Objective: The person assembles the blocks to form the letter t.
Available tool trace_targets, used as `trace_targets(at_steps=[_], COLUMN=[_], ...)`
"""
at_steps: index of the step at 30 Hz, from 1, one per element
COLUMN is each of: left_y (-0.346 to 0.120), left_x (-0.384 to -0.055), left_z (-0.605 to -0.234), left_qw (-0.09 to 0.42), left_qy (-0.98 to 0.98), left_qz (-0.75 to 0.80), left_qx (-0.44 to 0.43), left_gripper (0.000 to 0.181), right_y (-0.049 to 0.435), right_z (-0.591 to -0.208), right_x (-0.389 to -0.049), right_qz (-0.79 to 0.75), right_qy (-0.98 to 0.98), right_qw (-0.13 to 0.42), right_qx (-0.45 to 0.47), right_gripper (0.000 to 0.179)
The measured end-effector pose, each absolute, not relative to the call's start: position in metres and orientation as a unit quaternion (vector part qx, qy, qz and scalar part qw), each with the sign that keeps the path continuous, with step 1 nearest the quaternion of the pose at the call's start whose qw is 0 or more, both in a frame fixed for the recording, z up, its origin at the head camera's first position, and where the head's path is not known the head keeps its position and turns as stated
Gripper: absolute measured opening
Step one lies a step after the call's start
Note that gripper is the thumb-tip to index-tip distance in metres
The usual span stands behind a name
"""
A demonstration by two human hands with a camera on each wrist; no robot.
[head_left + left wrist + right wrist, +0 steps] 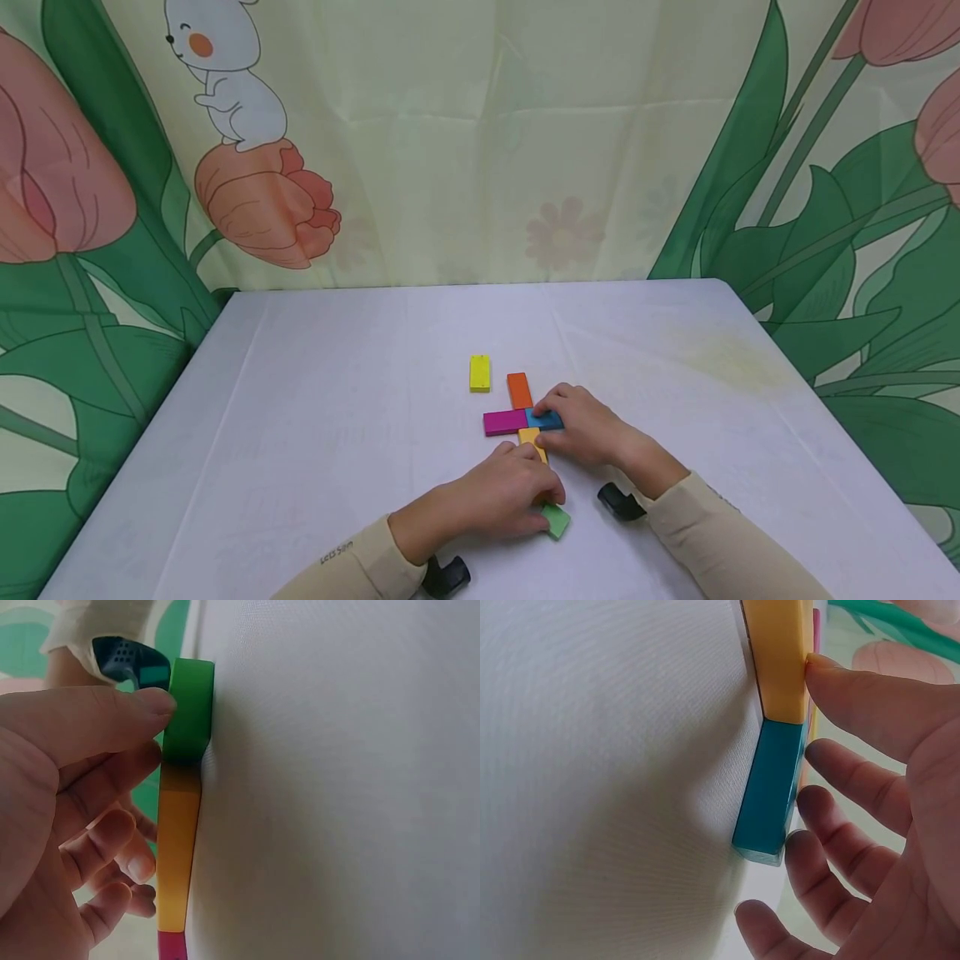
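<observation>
My left hand (504, 493) pinches a green block (557, 522) between thumb and forefinger, at the near end of an amber block (178, 855). In the left wrist view the green block meets the amber one end on. My right hand (588, 427) rests on the blocks from the right. Its thumb touches the amber block's edge and its fingertips lie on a blue block (771, 791). A magenta block (506, 422) lies left of the blue one, and an orange block (519, 390) stretches away behind them. Part of the amber block is hidden by the left hand in the head view.
A yellow block (480, 374) lies apart, behind and left of the group. All the blocks are on a white-covered table (337, 375). A printed curtain (450, 167) with tulips hangs behind the far edge. Black wrist cameras (621, 502) hang below both sleeves.
</observation>
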State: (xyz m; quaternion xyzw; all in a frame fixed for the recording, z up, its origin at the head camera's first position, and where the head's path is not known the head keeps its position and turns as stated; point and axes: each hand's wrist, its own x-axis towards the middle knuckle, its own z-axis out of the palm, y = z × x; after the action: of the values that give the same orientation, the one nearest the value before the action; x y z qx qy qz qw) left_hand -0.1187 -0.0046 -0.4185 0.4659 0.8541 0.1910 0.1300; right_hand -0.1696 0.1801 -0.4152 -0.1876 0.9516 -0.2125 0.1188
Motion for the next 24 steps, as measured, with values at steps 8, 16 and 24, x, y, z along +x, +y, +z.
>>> trace_targets(at_steps=[8,16,24], left_y=[-0.0041,-0.0031,-0.003], left_x=[-0.1188,-0.1194,-0.1202], left_z=[-0.4192,-0.4183,-0.4192], left_qw=[0.137,0.152,0.157], left_qy=[0.853,0.855,0.856], left_qz=[0.193,0.194,0.195], left_qx=[0.465,0.456,0.452], left_gripper=[0.028,0.031,0.031], right_y=[0.18,0.1802,0.1805], right_z=[-0.4147,-0.4156,-0.4156], right_x=[-0.1695,-0.1698,-0.1701], right_qz=[-0.213,-0.213,-0.211], right_qy=[0.951,0.951,0.951], right_qw=[0.118,0.118,0.117], right_qx=[-0.191,-0.19,-0.193], right_gripper=[0.034,0.035,0.035])
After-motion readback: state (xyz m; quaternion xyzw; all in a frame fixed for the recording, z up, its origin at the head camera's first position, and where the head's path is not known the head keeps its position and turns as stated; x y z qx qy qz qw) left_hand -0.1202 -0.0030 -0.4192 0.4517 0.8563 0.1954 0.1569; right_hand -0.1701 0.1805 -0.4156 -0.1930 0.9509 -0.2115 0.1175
